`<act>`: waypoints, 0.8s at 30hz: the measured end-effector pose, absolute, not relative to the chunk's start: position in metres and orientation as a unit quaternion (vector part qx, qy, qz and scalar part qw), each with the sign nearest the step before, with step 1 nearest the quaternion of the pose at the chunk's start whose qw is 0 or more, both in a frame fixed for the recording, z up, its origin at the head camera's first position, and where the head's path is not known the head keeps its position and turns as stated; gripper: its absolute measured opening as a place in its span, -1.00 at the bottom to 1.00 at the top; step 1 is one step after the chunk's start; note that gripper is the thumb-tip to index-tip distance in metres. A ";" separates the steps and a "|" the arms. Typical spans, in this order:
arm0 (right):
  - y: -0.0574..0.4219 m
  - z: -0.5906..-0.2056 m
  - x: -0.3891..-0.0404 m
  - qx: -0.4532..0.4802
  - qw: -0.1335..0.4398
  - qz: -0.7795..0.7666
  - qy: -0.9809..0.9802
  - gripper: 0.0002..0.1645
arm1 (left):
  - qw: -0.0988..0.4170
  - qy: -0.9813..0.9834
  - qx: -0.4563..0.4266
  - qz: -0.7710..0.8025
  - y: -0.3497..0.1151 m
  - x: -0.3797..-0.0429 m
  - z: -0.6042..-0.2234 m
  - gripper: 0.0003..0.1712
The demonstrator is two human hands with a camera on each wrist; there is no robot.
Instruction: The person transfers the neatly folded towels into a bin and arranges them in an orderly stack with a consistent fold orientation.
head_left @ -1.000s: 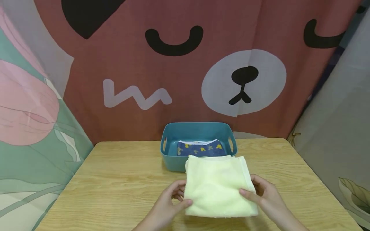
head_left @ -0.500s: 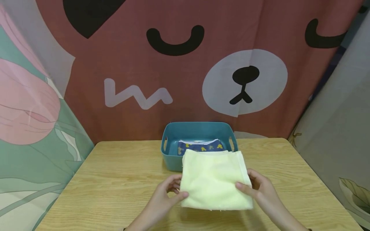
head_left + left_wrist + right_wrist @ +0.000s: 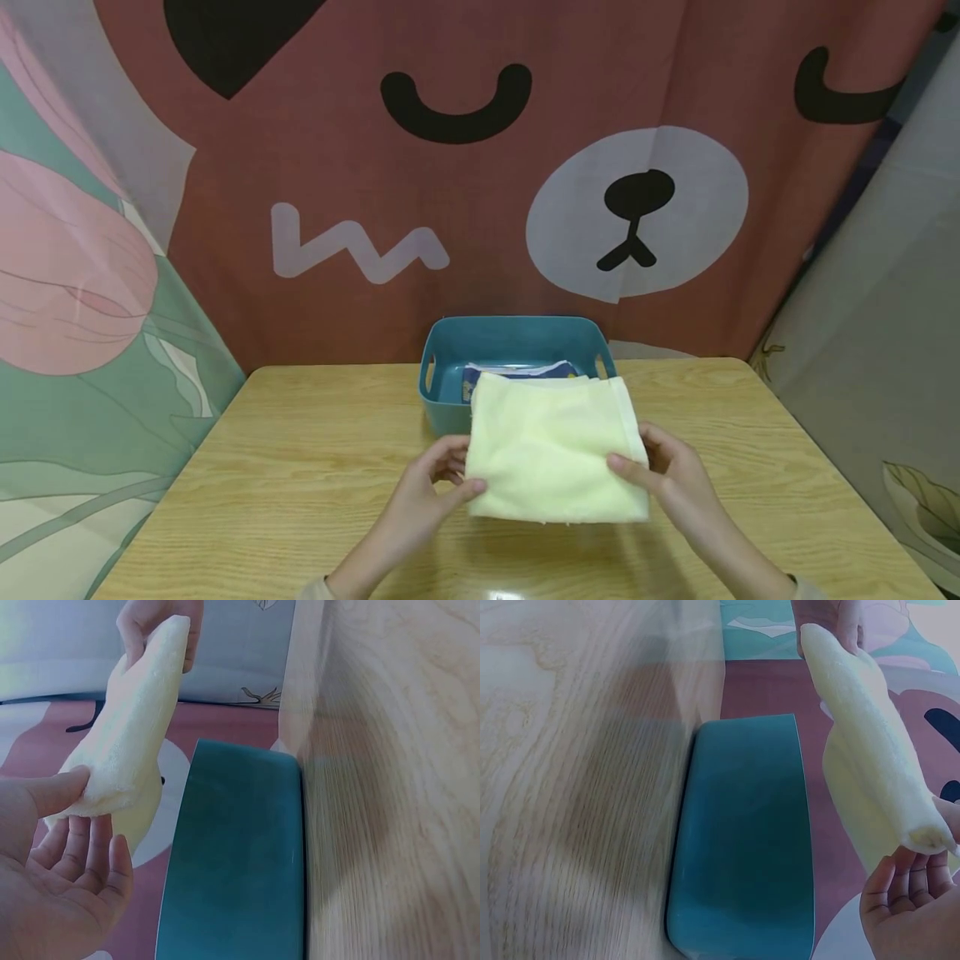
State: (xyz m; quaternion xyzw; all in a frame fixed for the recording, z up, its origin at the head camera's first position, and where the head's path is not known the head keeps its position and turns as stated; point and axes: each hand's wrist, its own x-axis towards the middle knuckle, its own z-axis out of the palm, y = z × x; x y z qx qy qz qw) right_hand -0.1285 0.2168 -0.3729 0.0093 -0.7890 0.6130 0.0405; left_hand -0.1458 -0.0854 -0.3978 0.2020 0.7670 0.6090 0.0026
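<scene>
A folded pale yellow towel [image 3: 555,450] hangs above the table, held at its two sides. My left hand [image 3: 431,487] pinches the left edge, thumb on the front and fingers behind. On the other side my right hand [image 3: 671,475] grips the right edge the same way. The towel's upper part overlaps the front of a teal basket [image 3: 446,417] in the head view. Inside the basket lies a dark blue folded cloth [image 3: 470,383] with a white edge, mostly hidden by the towel. In the left wrist view the towel [image 3: 135,727] is held off the tabletop, level with the basket's rim.
The light wooden table [image 3: 315,467] carries the basket near its back edge. Behind stands a reddish-brown curtain [image 3: 337,167] with a bear face. A floral curtain [image 3: 75,333] hangs on the left and a grey one [image 3: 862,333] on the right.
Both hands have carried the towel forward and slightly left toward the basket. It now covers more of the blue cloth in the head view. The basket has stayed in place.
</scene>
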 end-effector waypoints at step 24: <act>0.218 -0.377 -0.159 0.033 0.075 0.611 -0.787 -0.52 | -0.013 0.771 0.187 0.609 -0.085 -0.180 -0.397 -0.54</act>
